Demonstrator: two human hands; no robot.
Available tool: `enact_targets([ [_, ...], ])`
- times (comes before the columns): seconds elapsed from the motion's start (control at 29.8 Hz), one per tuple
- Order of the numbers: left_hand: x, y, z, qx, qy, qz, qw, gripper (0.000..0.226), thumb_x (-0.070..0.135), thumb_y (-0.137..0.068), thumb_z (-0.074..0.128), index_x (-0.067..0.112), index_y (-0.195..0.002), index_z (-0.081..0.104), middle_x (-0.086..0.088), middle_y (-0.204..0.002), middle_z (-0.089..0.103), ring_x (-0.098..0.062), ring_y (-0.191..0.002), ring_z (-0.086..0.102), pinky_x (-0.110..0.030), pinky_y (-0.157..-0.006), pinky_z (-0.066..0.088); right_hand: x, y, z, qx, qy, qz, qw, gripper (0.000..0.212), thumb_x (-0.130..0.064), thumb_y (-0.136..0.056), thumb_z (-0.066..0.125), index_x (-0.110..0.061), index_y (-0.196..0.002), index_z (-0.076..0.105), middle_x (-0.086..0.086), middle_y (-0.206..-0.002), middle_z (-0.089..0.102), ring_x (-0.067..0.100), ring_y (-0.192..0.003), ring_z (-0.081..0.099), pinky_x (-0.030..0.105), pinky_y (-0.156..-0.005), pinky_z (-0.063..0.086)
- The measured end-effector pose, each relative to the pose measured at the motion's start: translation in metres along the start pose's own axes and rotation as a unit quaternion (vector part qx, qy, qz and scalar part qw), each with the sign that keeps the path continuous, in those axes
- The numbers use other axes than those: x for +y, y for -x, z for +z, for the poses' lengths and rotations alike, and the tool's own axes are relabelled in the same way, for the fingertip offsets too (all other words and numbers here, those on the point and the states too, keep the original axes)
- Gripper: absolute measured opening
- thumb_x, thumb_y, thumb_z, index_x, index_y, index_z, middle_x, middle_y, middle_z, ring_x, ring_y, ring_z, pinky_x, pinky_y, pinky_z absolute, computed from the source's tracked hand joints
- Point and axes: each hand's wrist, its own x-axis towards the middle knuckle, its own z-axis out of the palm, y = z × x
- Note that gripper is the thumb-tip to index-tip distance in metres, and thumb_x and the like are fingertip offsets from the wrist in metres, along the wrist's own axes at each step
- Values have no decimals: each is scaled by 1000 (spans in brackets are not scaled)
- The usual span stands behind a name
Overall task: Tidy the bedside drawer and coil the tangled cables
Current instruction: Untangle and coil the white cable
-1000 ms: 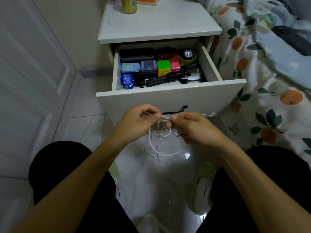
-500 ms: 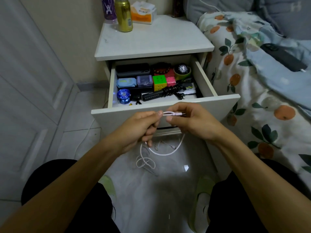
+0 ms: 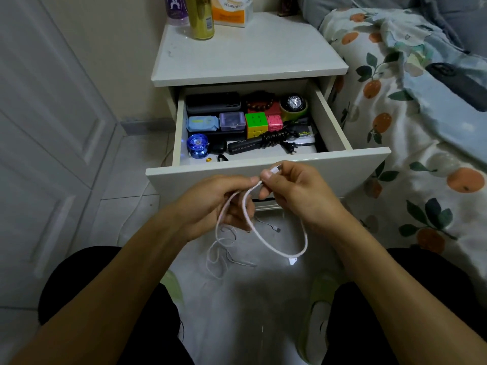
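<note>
A white cable [image 3: 266, 241] hangs in a loop between my hands, in front of the open bedside drawer [image 3: 263, 169]. My right hand [image 3: 295, 191] pinches the cable's plug end between thumb and fingers. My left hand [image 3: 218, 204] grips the cable just beside it, with thinner white strands dangling below toward the floor. Inside the drawer lie a black coiled cord on a power strip [image 3: 266, 142], a coloured puzzle cube [image 3: 255, 123], a pink cube [image 3: 274, 123], a blue yo-yo [image 3: 197, 146], a watch [image 3: 293, 103] and small cases.
The nightstand top [image 3: 250, 54] carries a gold can [image 3: 200, 17], a purple bottle [image 3: 176, 9] and a tissue pack [image 3: 232, 10]. A bed with a fruit-print cover [image 3: 411, 143] lies right. A white panelled door [image 3: 52, 127] stands left. Another white cable [image 3: 131, 217] trails on the floor tiles.
My hands rose from below the drawer handle to its front edge. The right hand now holds the plug end up, and a wider loop of cable hangs beneath both hands.
</note>
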Motion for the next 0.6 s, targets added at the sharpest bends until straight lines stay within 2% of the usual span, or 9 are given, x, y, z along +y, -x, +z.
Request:
enact_targets([
  [0.07, 2, -1, -1, -39, 99, -37, 994, 32, 36, -91, 56, 15, -70, 68, 0, -53, 54, -13, -46, 56, -30, -56, 54, -4, -1, -4, 14, 23, -15, 1000, 18, -14, -98, 56, 0, -90, 62, 1, -67, 68, 14, -45, 34, 21, -40, 27],
  [0.13, 3, -3, 0, -54, 153, -56, 985, 29, 35, -93, 53, 14, -77, 65, 4, -51, 47, -8, -41, 48, -25, -49, 49, -5, -4, -8, 36, 44, -30, 998, 16, -14, -97, 57, 0, -91, 63, -1, -65, 67, 17, -46, 34, 24, -41, 27],
  [0.2, 2, -8, 3, -49, 147, -54, 987, 28, 38, -91, 56, 12, -84, 64, 2, -63, 53, -9, -53, 54, -25, -54, 51, -5, -7, -11, 47, 73, -53, 995, 17, -14, -97, 59, 2, -93, 64, -2, -65, 66, 12, -46, 42, 22, -45, 32],
  [0.27, -1, -12, 6, -15, 124, -37, 991, 29, 38, -91, 58, 9, -93, 62, -1, -81, 63, -14, -73, 63, -31, -68, 56, -3, -7, -11, 47, 81, -84, 992, 17, -11, -96, 59, 5, -93, 64, -1, -65, 65, 1, -47, 52, 12, -49, 38],
  [0.3, -1, -15, 8, 2, 122, -30, 992, 28, 37, -93, 56, 9, -92, 60, -1, -84, 64, -14, -74, 65, -31, -69, 57, -2, -8, -11, 50, 84, -96, 991, 17, -11, -97, 59, 5, -92, 64, -1, -64, 65, -1, -48, 55, 9, -51, 39],
  [0.37, -2, -17, 12, 19, 130, -24, 991, 28, 36, -97, 52, 14, -81, 59, 1, -75, 60, -11, -58, 58, -25, -55, 52, -1, -8, -9, 59, 85, -105, 989, 18, -13, -98, 57, 3, -92, 63, 1, -66, 66, -1, -48, 55, 9, -50, 38],
  [0.44, -3, -17, 12, 28, 146, -24, 989, 30, 38, -97, 51, 17, -77, 59, 5, -62, 51, -7, -43, 43, -20, -43, 41, 2, -9, -7, 67, 60, -98, 991, 17, -15, -99, 55, -1, -92, 60, 5, -70, 66, 2, -43, 47, 16, -45, 35],
  [0.5, -4, -17, 12, 32, 171, -22, 984, 31, 39, -95, 52, 17, -75, 61, 6, -55, 44, -5, -36, 32, -18, -37, 33, 5, -8, -5, 84, 31, -82, 993, 16, -19, -101, 51, -7, -92, 56, 6, -72, 68, 10, -41, 40, 22, -41, 33],
  [0.6, -7, -17, 13, 46, 176, -17, 983, 31, 37, -98, 49, 14, -78, 58, 4, -53, 45, -5, -33, 30, -19, -35, 33, 5, -10, -6, 132, 2, -45, 990, 17, -23, -104, 46, -12, -92, 50, 4, -73, 71, 14, -41, 39, 22, -39, 34],
])
